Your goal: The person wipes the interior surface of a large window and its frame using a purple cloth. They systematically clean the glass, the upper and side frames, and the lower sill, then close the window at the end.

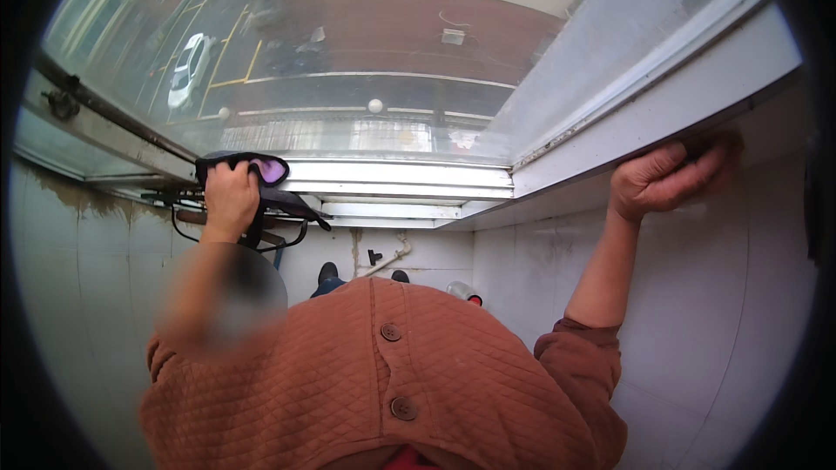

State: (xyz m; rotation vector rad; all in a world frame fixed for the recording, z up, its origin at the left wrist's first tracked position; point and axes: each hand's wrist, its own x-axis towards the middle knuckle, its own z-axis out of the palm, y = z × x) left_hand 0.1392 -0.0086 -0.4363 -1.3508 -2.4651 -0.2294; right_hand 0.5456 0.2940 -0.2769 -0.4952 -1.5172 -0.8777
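My left hand (232,199) grips a dark cloth (208,160) with a black edging and a purple patch, at the left end of the white window sill (398,176). More dark fabric (297,202) hangs just below that hand, over a thin black frame. To the right, my right hand (673,173) is raised against the lower edge of the white window frame (653,88). Its fingers are curled and blurred, and whether something is between them cannot be made out.
The window pane (392,32) looks down on a parking area with a white car (189,72). A window latch (62,104) sits at the left. White tiled walls (679,313) flank me. On the floor lie a pale pipe (392,258) and a clear bottle (460,289) with a red cap.
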